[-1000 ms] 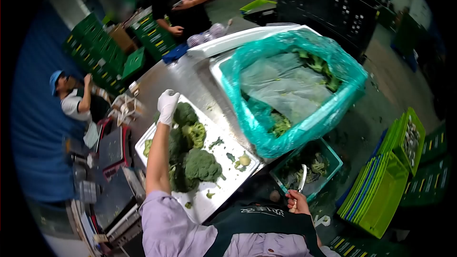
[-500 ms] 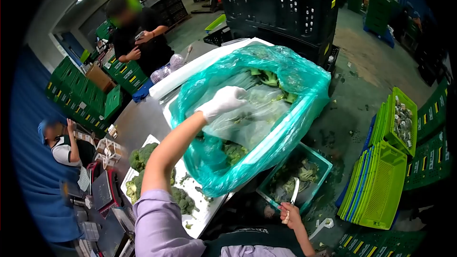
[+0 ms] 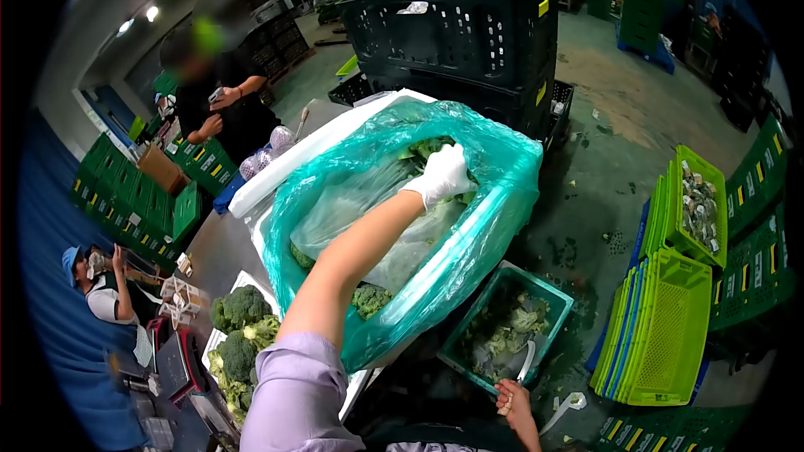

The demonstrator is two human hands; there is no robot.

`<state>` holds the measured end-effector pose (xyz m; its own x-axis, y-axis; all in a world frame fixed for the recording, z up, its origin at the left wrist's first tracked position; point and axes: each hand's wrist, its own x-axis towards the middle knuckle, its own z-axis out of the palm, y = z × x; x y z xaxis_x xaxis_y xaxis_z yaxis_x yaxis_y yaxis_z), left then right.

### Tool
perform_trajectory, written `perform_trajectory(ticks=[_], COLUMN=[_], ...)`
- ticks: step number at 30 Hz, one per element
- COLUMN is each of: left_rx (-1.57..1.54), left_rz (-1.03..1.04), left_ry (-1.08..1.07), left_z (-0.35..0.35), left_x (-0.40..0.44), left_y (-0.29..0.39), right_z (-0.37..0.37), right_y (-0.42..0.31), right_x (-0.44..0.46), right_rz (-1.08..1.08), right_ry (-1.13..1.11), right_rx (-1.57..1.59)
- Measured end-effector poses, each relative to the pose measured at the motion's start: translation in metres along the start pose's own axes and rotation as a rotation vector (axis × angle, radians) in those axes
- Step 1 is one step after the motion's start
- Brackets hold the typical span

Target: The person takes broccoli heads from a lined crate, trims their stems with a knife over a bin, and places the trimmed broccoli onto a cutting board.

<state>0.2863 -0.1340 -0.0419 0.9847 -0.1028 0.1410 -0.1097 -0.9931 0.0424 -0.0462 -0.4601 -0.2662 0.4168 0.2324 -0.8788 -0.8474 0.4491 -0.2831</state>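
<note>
My left hand (image 3: 444, 177), in a white glove, reaches into a teal plastic bag (image 3: 494, 226) that lines a white foam box. Its fingers curl down onto broccoli (image 3: 423, 153) at the bag's far end, their tips partly hidden. Clear plastic film (image 3: 352, 201) lies inside the bag, with another broccoli head (image 3: 370, 299) near the close edge. My right hand (image 3: 512, 402), bare, is closed round the handle of a knife (image 3: 526, 362) with a curved blade. The blade is over the near edge of a teal crate (image 3: 557, 310) with leaf scraps inside.
Broccoli heads (image 3: 243, 305) lie on a white board at left. Black crates (image 3: 452, 33) are stacked beyond the box. Lime-green baskets (image 3: 670, 326) stand at right. One person (image 3: 226, 92) holds a phone across the table; another person (image 3: 117, 293) is at far left.
My left hand has moved from over the film to the broccoli at the bag's far end, and its fingers have lowered. My right hand keeps the knife, lower in view.
</note>
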Motion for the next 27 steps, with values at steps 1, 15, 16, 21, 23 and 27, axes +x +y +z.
perform_trajectory(ticks=[1, 15, 16, 21, 23, 27], left_rx=[0.007, -0.104, -0.103, -0.205, -0.334, -0.736], left_rz=[0.031, 0.286, 0.286, 0.206, 0.077, -0.469], left_ry=[0.000, 0.255, 0.256, 0.317, 0.400, 0.458], left_z=[0.013, -0.033, -0.041, -0.092, -0.106, -0.116], left_x=[0.006, -0.077, -0.084, -0.149, -0.181, -0.247], left_y=[-0.007, -0.039, -0.041, -0.068, -0.084, -0.108], right_z=[0.001, -0.017, -0.020, -0.022, -0.015, 0.014], right_y=[0.000, -0.012, -0.013, -0.008, -0.004, 0.003], right_x=[0.002, -0.006, -0.007, -0.008, -0.006, -0.015], right_rz=[0.001, -0.113, -0.130, -0.145, -0.145, -0.143], right_ry=[-0.010, -0.027, -0.032, -0.038, -0.056, -0.151], right_rx=[-0.002, 0.043, 0.050, 0.045, 0.008, -0.062])
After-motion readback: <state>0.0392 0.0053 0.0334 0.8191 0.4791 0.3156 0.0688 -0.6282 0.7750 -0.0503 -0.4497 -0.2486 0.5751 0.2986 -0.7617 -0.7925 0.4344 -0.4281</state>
